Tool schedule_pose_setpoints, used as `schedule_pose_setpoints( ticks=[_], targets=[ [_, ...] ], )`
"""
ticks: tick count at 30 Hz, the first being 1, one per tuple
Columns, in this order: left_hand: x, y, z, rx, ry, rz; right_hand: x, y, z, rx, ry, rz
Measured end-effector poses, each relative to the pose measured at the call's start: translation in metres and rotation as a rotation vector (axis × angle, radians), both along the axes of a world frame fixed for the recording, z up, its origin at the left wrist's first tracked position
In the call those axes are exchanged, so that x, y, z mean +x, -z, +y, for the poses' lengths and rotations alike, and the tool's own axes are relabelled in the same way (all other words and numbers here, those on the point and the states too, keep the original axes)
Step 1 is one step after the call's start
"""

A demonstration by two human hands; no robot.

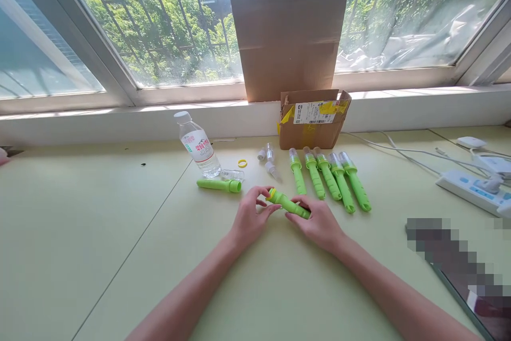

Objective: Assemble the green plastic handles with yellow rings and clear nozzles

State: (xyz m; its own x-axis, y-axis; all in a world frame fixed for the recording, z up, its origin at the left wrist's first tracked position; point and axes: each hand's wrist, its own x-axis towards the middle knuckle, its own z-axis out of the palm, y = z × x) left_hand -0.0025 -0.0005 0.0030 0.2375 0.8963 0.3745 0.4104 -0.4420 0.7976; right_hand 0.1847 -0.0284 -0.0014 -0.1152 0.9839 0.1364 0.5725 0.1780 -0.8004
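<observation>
My right hand (317, 221) grips the lower end of a green plastic tube (288, 204), which lies tilted between my two hands just above the table. A yellow ring (272, 193) sits around the tube's left end, and the fingers of my left hand (252, 213) close on it there. Left of them rests another green tube (219, 185) with a bare threaded neck. A clear plastic cap (232, 175) lies just behind that tube, and a loose yellow ring (242, 163) lies farther back. Small white-and-clear nozzle pieces (270, 154) are grouped behind my hands.
Several green tubes with clear caps (326, 175) lie in a row at right. Behind them stands a cardboard box (309, 133); a water bottle (199, 147) stands at left. A power strip (471, 191) with cables and a partly pixelated dark flat object (459, 277) occupy the right side.
</observation>
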Motion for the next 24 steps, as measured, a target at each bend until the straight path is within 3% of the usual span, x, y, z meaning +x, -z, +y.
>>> schedule_pose_setpoints(
  ticks=[6, 13, 18, 24],
  targets=[
    [0.0, -0.003, 0.0, 0.001, -0.014, -0.007, 0.001, -0.008, 0.001, -0.062, -0.025, 0.127],
    [-0.003, -0.005, 0.002, -0.027, 0.072, 0.019, 0.005, -0.014, 0.003, -0.166, -0.065, 0.217],
    [-0.003, 0.0, 0.002, -0.013, 0.035, 0.019, 0.006, -0.013, 0.003, -0.103, -0.1, 0.161],
    [-0.002, 0.001, 0.002, -0.028, 0.024, 0.032, 0.004, -0.01, 0.001, 0.05, -0.031, 0.028]
  ],
)
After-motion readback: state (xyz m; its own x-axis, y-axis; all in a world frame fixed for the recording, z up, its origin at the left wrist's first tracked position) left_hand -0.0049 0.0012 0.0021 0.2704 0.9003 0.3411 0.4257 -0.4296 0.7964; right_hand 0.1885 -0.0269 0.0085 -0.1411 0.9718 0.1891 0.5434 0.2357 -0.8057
